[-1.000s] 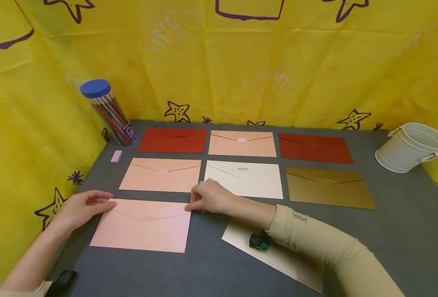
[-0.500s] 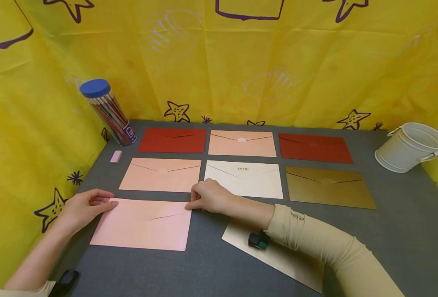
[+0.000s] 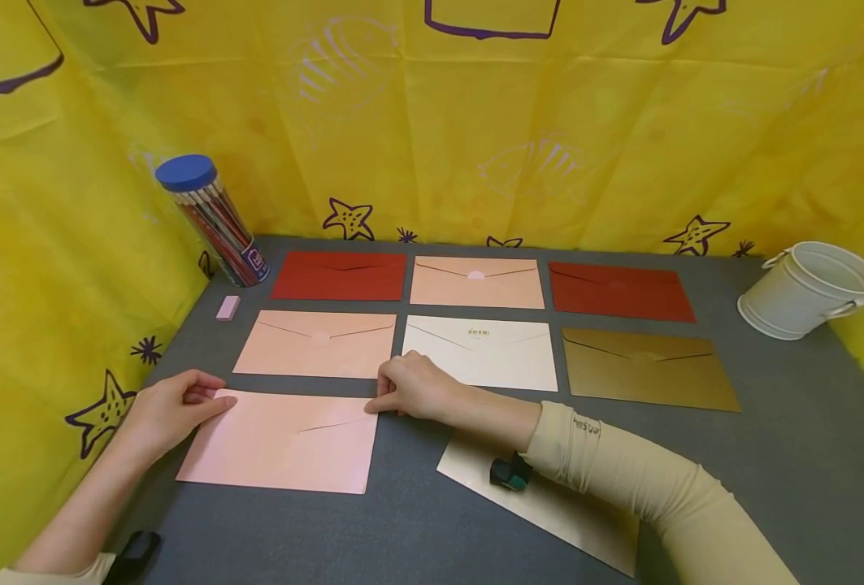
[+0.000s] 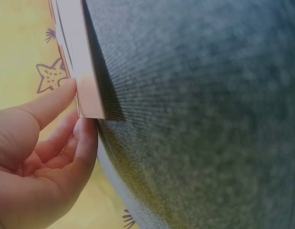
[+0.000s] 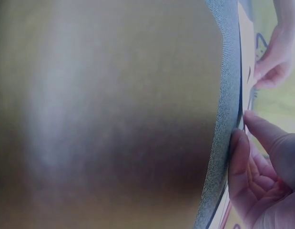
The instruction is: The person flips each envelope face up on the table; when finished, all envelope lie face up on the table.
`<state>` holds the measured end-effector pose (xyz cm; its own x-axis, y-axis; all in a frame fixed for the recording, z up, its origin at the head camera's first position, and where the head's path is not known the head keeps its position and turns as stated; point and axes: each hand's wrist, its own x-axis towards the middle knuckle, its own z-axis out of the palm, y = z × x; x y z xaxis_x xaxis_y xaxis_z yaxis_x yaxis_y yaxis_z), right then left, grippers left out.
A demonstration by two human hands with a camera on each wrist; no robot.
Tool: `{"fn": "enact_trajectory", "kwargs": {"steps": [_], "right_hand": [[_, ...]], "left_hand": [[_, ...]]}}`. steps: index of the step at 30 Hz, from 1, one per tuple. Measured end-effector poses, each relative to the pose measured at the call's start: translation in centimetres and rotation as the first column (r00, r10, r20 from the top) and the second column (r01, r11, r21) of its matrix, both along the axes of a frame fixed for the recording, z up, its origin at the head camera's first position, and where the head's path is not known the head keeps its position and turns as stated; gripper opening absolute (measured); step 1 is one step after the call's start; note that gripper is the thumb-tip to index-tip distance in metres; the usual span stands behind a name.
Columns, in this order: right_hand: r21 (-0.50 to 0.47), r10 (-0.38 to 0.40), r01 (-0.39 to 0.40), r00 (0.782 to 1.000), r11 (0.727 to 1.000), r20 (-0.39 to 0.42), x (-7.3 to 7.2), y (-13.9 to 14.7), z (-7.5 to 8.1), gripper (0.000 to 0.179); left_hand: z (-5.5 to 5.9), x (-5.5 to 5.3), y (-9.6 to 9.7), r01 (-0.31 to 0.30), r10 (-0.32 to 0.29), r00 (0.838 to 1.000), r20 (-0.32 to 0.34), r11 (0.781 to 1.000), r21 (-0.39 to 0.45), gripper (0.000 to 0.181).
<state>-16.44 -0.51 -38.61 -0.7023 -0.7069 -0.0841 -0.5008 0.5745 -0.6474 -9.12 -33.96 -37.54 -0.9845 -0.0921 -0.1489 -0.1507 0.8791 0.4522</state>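
Observation:
A pink envelope [image 3: 278, 447] lies at the front left of the grey table, below the peach envelope [image 3: 314, 345]. My left hand [image 3: 171, 414] pinches its far left corner between thumb and fingers; the left wrist view shows the thumb [image 4: 56, 102] on top and fingers at the edge. My right hand [image 3: 413, 386] pinches the far right corner, its knuckles overlapping the white envelope [image 3: 505, 353]. Beneath my right forearm a pale gold envelope [image 3: 549, 512] lies at a slant, partly hidden by the sleeve.
Across the back lie two red envelopes, one left [image 3: 340, 276] and one right [image 3: 622, 288], with another peach envelope [image 3: 475, 294] between. A gold envelope [image 3: 651, 370] lies at right. A pencil jar [image 3: 215, 219], an eraser [image 3: 228, 308] and a white bucket [image 3: 805, 292] stand at the sides.
The pink envelope's near edge has risen slightly in the view, and its left flap line no longer shows. My left hand has shifted a little right; my right hand stays almost still.

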Motion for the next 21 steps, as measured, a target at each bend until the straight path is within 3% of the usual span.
{"fn": "enact_trajectory", "kwargs": {"steps": [15, 21], "right_hand": [[0.013, -0.012, 0.012, 1.000, 1.000, 0.021, 0.0, 0.2, 0.0, 0.027], [-0.051, 0.026, -0.025, 1.000, 0.998, 0.014, 0.0, 1.4, 0.0, 0.018]], "left_hand": [[-0.1, -0.2, -0.5, -0.002, 0.002, 1.000, 0.015, 1.000, 0.004, 0.046], [-0.1, 0.0, -0.5, 0.017, -0.017, 1.000, -0.007, 1.000, 0.011, 0.049]]}}
